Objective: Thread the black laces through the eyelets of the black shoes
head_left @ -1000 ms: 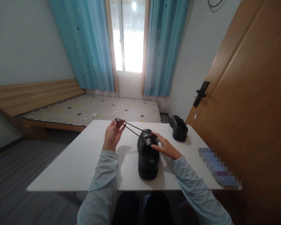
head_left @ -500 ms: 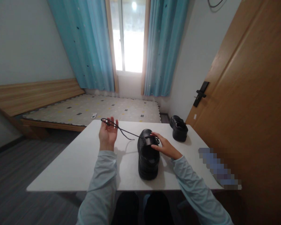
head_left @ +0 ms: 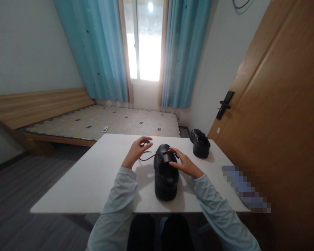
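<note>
A black shoe (head_left: 166, 184) stands on the white table in front of me, its heel toward me. My right hand (head_left: 185, 164) rests on the right side of its upper, with thumb and fingers around the tongue area. Left of the toe, my left hand (head_left: 137, 150) is raised with curved fingers, a dark loop of lace between them. The black shoelace (head_left: 146, 159) runs slackly from that hand to the shoe's left side.
A second black shoe (head_left: 201, 144) stands at the back right of the white table (head_left: 75, 184). Behind is a bed (head_left: 120, 120) with a small white object (head_left: 105, 129) on it. A wooden door (head_left: 282, 115) is at the right, near a blurred bluish item (head_left: 244, 188).
My left hand has moved right, toward the shoe, and turned from palm up to curled fingers. The lace has gone from stretched to slack. My right hand has stayed in place.
</note>
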Tool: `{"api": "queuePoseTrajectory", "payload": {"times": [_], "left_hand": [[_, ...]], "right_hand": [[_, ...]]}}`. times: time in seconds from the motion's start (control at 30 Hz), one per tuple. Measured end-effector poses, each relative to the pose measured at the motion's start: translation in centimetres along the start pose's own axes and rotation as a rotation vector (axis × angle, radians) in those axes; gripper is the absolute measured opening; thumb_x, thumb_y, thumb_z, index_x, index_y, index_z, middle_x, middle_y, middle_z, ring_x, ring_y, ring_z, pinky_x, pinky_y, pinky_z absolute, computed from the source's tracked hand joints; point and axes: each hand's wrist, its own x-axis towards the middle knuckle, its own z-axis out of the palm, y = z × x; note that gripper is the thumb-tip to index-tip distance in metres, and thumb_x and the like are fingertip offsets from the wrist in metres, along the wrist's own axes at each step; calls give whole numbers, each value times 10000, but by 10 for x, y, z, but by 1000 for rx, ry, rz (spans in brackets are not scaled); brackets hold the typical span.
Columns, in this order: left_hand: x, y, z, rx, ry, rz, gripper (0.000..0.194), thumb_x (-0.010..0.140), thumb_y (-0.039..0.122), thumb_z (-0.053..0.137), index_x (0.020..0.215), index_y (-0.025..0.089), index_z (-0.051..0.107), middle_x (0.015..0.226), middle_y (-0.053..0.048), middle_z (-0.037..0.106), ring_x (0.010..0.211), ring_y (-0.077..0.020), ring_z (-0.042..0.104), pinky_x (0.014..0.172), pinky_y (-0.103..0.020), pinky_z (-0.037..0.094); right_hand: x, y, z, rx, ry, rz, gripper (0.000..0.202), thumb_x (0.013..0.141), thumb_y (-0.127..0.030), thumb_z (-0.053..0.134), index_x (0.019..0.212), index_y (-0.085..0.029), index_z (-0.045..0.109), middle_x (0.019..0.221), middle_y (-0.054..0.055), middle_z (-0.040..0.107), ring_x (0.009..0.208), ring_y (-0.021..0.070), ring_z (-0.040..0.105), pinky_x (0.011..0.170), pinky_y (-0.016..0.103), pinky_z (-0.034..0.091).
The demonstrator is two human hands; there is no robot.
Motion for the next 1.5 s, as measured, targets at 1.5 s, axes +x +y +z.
{"api": "queuePoseTrajectory", "payload": {"times": [1.5], "left_hand": [[4,0,-15,-839,361,-241,197,771,280,603,668,143,507,678,-1,565,468,-42,425,405,-155,311]], "right_hand": [[-3,7,0,-28,8,-13,626,789,-403,635,1338,-200,412,1310,122,528,1246,253,476,1087,459,325]]}}
